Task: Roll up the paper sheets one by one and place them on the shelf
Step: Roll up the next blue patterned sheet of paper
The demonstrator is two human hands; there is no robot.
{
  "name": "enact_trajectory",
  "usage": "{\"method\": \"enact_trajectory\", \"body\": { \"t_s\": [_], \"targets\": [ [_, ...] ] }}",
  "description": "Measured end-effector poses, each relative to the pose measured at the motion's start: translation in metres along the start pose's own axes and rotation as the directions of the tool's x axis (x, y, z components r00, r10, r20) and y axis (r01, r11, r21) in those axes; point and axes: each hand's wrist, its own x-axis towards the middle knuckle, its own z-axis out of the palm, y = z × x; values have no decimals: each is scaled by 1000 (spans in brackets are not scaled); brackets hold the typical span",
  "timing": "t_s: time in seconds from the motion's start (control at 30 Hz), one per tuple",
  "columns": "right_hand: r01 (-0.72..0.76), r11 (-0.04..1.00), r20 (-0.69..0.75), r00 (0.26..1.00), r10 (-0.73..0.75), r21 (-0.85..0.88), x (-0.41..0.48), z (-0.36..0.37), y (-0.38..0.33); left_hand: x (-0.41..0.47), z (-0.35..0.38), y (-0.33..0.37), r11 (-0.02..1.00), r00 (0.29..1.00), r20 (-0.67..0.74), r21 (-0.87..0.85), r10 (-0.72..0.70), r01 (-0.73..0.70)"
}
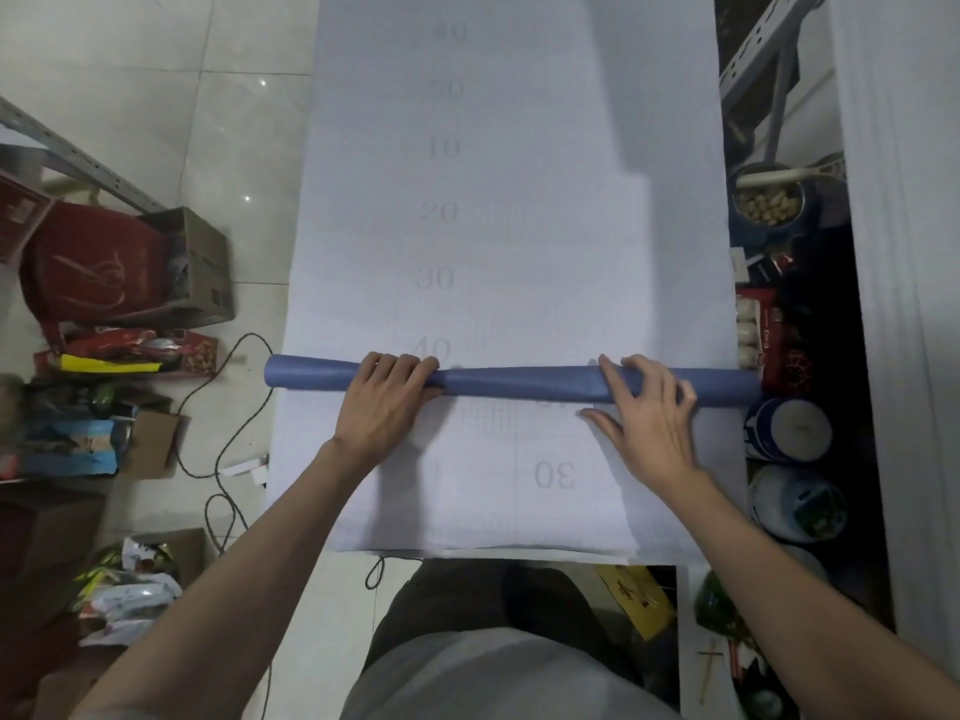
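Fingers (402,365) of the left hand (384,413) curled over the blue paper roll (519,384), right hand (652,423) spread flat on it, thumb on the gridded sheets (493,226) beneath, one roll, sheet count unclear.

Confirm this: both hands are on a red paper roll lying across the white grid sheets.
Wrong colour: the head view shows the paper roll is blue. Both the left hand and right hand are on it, lying across the white grid sheets.

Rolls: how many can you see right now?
1: the roll lies across the flat sheets, left hand gripping it, right hand resting on it. Others may be out of view.
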Motion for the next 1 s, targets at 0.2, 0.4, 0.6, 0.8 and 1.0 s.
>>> {"method": "enact_trajectory", "body": {
  "t_s": [0.2,0.4,0.6,0.8,1.0],
  "targets": [
    [-36,998,-35,999,38,41,15,-2,14,9,3,-7,989,990,142,-148,11,10],
    [-54,998,-42,998,55,20,23,3,9,5,9,-2,998,997,-58,28,50,-49],
    [-26,1000,28,999,26,3,38,-2,15,13,3,-4,1000,999,-34,23,10,-9],
    [-68,997,-46,996,70,39,42,-5,14,19,6,-4,1000,992,-123,10,10,-9],
    [-68,997,18,997,68,-44,45,1,12,22,6,-3,987,999,-35,162,-6,12]
  ]
}}
